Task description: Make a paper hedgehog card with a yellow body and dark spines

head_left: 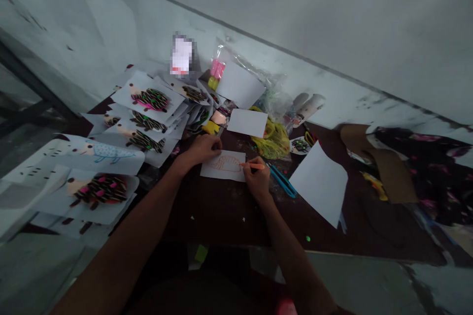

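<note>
A small white sheet of paper (pixel 225 174) lies on the dark table in front of me, with an orange line drawing of a rounded, striped animal shape on it. My right hand (pixel 256 179) is closed around an orange marker (pixel 255 166), its tip touching the right side of the drawing. Curled fingers of my left hand (pixel 205 148) hold the sheet at its upper left corner; the fingertips are partly hidden. Blue-handled scissors (pixel 283 181) lie just right of my right hand.
Stacked hedgehog pictures (pixel 148 101) cover the table's left side, some on a white surface (pixel 37 167). Behind the sheet are blank papers (pixel 247 123), a yellow mesh bag (pixel 273 140) and clear plastic (pixel 275 93). A larger white sheet (pixel 321 184) and brown cardboard (pixel 391 177) lie rightward.
</note>
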Demonstrator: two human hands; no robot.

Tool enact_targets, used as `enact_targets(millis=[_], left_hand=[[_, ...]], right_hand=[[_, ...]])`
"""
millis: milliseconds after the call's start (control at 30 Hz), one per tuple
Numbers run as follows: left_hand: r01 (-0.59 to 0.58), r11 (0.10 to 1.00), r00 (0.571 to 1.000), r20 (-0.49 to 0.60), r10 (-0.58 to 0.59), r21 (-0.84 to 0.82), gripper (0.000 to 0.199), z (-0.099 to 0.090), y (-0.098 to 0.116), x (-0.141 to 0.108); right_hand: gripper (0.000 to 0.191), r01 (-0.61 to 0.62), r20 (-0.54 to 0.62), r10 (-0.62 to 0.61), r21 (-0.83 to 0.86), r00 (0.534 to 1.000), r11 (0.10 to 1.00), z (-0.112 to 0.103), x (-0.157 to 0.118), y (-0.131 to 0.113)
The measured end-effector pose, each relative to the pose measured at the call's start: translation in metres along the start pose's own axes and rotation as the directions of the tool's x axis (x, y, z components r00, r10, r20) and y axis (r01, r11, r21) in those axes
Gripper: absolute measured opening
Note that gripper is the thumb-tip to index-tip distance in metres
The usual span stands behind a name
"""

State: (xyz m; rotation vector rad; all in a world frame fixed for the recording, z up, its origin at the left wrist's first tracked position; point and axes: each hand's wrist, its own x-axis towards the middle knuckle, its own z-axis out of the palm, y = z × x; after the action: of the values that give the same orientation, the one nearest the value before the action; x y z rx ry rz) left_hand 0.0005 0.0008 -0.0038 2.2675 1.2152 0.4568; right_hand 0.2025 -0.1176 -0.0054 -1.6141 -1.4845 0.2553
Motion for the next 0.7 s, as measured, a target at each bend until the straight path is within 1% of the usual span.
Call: enact_targets(millis=[100,233,433,700], left_hand=[[-0.004,1.000,1.000,-0.001,0.004,-0.001,0.015,0.0003,-0.0006,0.0002],[-0.005,1.000,1.000,0.003,0.005,-0.010,0.014,-0.0007,-0.0007,0.0004],[-0.016,1.000,1.000,0.014,0.016,-0.012,0.015,-0.0024,0.0002,-0.0004],[-0.003,1.000,1.000,0.005,0.003,0.001,0.015,-0.0014,0.0001,-0.0006]], right_hand=[[0.020,0.028,0.005,-0.028,-0.031,1.000,0.999,0.0007,-0.0002,0.0013],[0.021,0.005,0.001,-0.005,-0.046,1.000,0.999,0.0013,-0.0005,0.0030],[0.019,0.001,0.044,0.000,-0.027,0.999,1.000,0.0009,-0.0015,0.0015],[0.020,-0.010,0.035,0.011,-0.025,0.999,1.000,-0.0001,-0.0014,-0.0002]])
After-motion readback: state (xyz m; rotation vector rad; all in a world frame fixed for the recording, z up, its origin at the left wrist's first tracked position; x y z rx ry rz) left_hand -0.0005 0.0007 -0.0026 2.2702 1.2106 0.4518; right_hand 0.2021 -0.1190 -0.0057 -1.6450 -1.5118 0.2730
